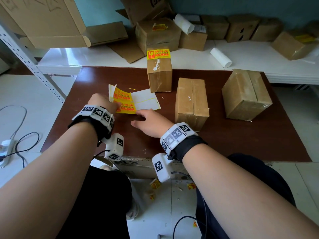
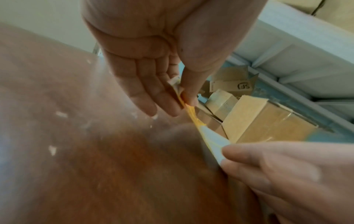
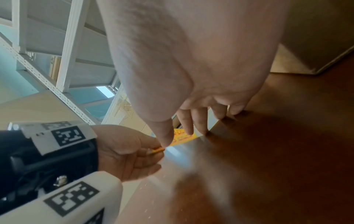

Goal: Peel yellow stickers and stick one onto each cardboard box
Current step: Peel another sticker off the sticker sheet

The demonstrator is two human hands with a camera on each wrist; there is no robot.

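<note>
On the left of the brown table (image 1: 96,145), the sticker sheet (image 1: 128,101) was held just above the wood. The left hand (image 1: 103,102) was closed on the sheet's left edge, w/ the thumb and fingers pinched on the yellow part. In the left wrist view, the thumb was pressed on the yellow strip (image 2: 188,111) against the fingers. It could not be told if a sticker corner was lifted yet.

To do this step well, the white backing should be kept down flat while one yellow corner is pulled up slow & low. That way the sticker likely won't tear or curl. That was only a guess from the pics.

The right hand (image 1: 151,122) was mostly open. Its fingers were nearly straight, and the tips were set on the sheet's near right edge. Nothing was gripped by it; the sheet was only pressed or steadied.

Further right, three boxes were on the table. The tall box (image 1: 159,73) at the back had a yellow sticker on top. The middle box (image 1: 190,102) and the right box (image 1: 246,94) had none, so approx. two were left to do here. More boxes were seen on the white shelf (image 1: 86,56) behind.
</note>
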